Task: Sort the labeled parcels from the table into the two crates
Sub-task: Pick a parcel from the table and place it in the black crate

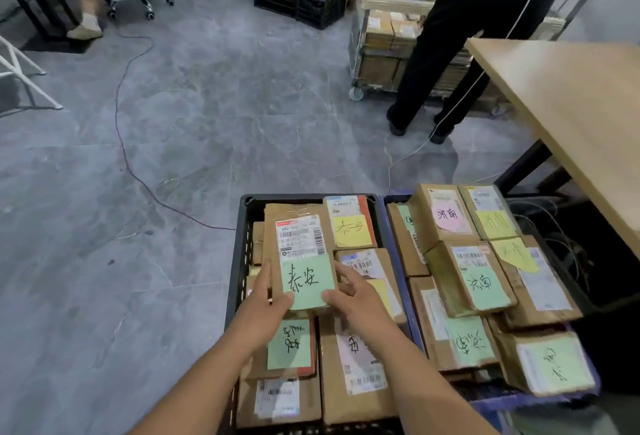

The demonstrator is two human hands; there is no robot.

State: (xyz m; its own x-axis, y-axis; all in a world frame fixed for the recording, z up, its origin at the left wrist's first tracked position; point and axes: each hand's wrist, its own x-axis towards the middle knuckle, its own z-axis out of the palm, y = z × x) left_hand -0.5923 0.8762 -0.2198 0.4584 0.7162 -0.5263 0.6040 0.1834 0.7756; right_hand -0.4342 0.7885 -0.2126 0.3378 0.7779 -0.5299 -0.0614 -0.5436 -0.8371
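We clasped a green-noted parcel (304,261) in left hand (265,308) and right hand (360,306) over the packed black crate (241,254); sorting looked nearly finished.

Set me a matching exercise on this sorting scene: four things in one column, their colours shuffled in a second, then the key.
Things
1. Note on the held parcel, gripped by the left hand and right hand
2. Note on the far-right parcel in the left crate
3. Note on the left of the two far parcels in the right crate
4. Rim of the right crate

Colours
a. pink
b. blue
c. green
d. yellow

Pairs: 1-c, 2-d, 3-a, 4-b
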